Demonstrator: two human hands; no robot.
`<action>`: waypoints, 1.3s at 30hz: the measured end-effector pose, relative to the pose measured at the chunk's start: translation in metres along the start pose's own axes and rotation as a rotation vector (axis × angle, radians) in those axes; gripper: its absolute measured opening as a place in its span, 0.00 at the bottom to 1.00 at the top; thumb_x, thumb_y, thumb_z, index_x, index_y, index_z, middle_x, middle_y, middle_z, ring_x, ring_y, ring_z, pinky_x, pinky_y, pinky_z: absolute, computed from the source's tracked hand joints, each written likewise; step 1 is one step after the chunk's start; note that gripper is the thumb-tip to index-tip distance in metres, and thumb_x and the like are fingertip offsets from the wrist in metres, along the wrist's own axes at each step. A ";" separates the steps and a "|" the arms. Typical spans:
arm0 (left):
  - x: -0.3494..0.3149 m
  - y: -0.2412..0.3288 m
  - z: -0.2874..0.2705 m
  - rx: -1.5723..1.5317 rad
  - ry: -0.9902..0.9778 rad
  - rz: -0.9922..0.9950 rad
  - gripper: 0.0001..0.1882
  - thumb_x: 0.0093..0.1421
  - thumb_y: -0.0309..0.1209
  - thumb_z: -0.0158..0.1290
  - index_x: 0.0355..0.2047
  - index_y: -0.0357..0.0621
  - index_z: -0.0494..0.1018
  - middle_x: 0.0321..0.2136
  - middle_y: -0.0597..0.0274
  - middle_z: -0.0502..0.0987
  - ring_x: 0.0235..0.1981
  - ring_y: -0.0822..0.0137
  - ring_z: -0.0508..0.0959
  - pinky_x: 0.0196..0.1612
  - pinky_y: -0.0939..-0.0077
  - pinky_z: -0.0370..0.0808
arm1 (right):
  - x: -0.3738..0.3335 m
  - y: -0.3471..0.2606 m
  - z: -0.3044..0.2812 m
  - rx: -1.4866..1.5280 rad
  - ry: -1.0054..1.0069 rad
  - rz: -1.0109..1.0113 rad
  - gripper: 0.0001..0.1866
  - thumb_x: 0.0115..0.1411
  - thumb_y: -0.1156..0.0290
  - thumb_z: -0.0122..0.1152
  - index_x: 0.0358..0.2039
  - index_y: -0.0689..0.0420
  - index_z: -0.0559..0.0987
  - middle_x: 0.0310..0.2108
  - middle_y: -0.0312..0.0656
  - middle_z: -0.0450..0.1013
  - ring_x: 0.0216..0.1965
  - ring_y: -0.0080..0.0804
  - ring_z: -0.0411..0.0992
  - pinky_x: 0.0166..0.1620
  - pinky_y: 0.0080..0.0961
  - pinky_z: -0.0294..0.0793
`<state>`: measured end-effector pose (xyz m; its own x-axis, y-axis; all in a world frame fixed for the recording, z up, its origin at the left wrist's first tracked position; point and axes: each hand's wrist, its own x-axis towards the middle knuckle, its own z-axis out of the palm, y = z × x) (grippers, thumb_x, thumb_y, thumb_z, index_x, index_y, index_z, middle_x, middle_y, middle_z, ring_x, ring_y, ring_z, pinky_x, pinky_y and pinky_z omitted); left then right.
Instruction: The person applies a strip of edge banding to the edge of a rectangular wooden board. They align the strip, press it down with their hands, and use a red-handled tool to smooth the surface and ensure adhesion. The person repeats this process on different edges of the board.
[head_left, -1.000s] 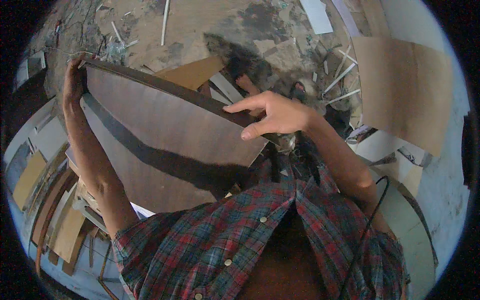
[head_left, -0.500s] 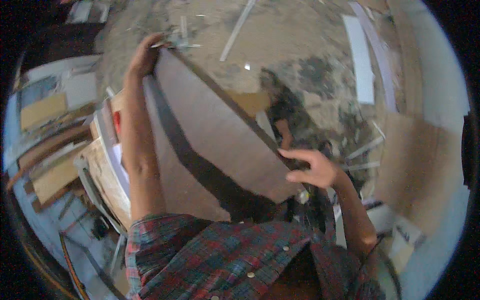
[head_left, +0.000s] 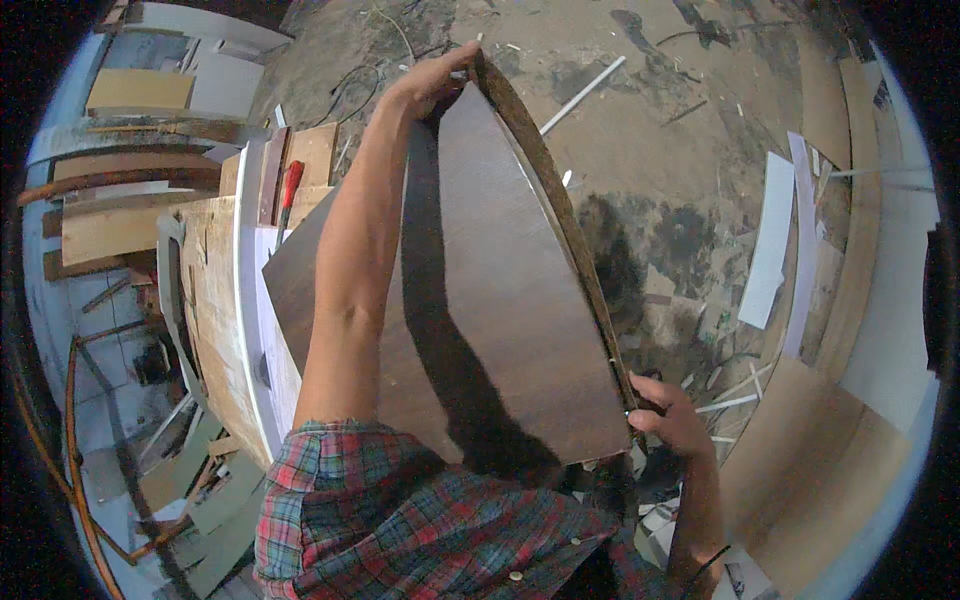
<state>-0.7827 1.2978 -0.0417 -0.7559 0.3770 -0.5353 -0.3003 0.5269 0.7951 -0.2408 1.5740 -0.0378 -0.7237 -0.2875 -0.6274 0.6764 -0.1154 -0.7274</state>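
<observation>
A large brown wood-look panel (head_left: 520, 270) spans the space in front of my body, its broad face toward me. My left hand (head_left: 440, 82), arm stretched out along the panel, is closed round its far corner. At the near right corner my right hand (head_left: 672, 415) pinches the rough, dark long edge (head_left: 560, 220) between thumb and fingers. My left arm's dark shadow runs down the panel's face. Part of the panel's left side is hidden behind my left forearm.
On the left stands a worktable (head_left: 220, 300) with a white edge and a red-handled screwdriver (head_left: 291, 185). Board offcuts (head_left: 130, 225) are stacked beyond it. White strips (head_left: 768, 240) and brown boards (head_left: 800, 460) lie on the right. Scraps litter the dirty floor (head_left: 660, 90).
The panel has swung so its long edge runs more steeply away from me. My right hand's fingers have closed in on the edge. My view has shifted too.
</observation>
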 end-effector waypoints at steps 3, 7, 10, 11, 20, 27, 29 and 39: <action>-0.013 0.012 0.013 0.099 0.036 0.059 0.48 0.54 0.68 0.53 0.61 0.42 0.67 0.63 0.47 0.62 0.63 0.51 0.61 0.65 0.59 0.56 | -0.003 -0.007 0.005 0.043 0.042 -0.043 0.36 0.52 0.61 0.69 0.59 0.65 0.71 0.53 0.42 0.73 0.55 0.30 0.69 0.59 0.30 0.65; -0.012 0.011 0.013 -0.016 0.017 0.036 0.46 0.57 0.67 0.51 0.62 0.43 0.65 0.63 0.49 0.62 0.60 0.52 0.63 0.66 0.59 0.54 | -0.002 -0.008 0.003 0.070 0.028 -0.023 0.36 0.52 0.60 0.70 0.59 0.64 0.72 0.54 0.42 0.72 0.55 0.31 0.69 0.58 0.32 0.66; 0.002 -0.004 0.005 -0.057 0.073 0.114 0.37 0.59 0.64 0.48 0.54 0.45 0.71 0.53 0.55 0.70 0.49 0.60 0.69 0.54 0.65 0.64 | -0.004 -0.021 0.008 0.059 0.025 0.001 0.36 0.52 0.61 0.70 0.59 0.64 0.71 0.56 0.42 0.71 0.56 0.32 0.69 0.59 0.33 0.67; 0.007 -0.010 0.000 -0.059 0.114 0.151 0.34 0.60 0.63 0.47 0.50 0.45 0.74 0.48 0.58 0.74 0.44 0.64 0.72 0.48 0.68 0.69 | -0.005 -0.027 0.010 0.042 0.031 0.005 0.36 0.52 0.62 0.70 0.59 0.64 0.71 0.56 0.42 0.71 0.56 0.32 0.69 0.59 0.33 0.67; -0.016 0.015 0.007 -0.275 0.060 -0.068 0.23 0.59 0.50 0.48 0.42 0.43 0.72 0.40 0.57 0.76 0.37 0.65 0.72 0.45 0.70 0.69 | 0.002 -0.019 0.013 -0.116 0.027 -0.144 0.37 0.50 0.65 0.72 0.60 0.64 0.70 0.59 0.48 0.69 0.60 0.36 0.67 0.62 0.32 0.63; -0.009 0.017 0.011 -0.375 0.059 -0.129 0.28 0.64 0.45 0.38 0.51 0.33 0.71 0.50 0.42 0.74 0.46 0.50 0.74 0.55 0.60 0.68 | -0.003 -0.012 0.016 0.001 0.040 -0.260 0.37 0.51 0.67 0.72 0.61 0.64 0.70 0.59 0.47 0.70 0.61 0.35 0.65 0.64 0.31 0.60; -0.014 0.010 -0.002 -0.409 0.095 -0.121 0.30 0.66 0.45 0.35 0.54 0.31 0.69 0.54 0.40 0.73 0.51 0.47 0.73 0.59 0.59 0.66 | -0.006 -0.016 0.018 0.035 0.051 -0.223 0.38 0.51 0.66 0.73 0.61 0.60 0.70 0.58 0.46 0.70 0.59 0.36 0.67 0.62 0.32 0.62; -0.029 0.030 0.016 -0.310 0.185 -0.137 0.33 0.67 0.43 0.30 0.61 0.25 0.61 0.61 0.37 0.65 0.60 0.46 0.68 0.65 0.60 0.60 | -0.016 0.027 0.021 0.155 0.077 -0.246 0.43 0.50 0.51 0.74 0.61 0.59 0.69 0.60 0.49 0.68 0.62 0.40 0.65 0.65 0.34 0.60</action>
<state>-0.7600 1.3149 -0.0069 -0.7801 0.1608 -0.6046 -0.5458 0.2972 0.7834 -0.2079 1.5552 -0.0412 -0.8727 -0.1610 -0.4609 0.4880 -0.3185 -0.8127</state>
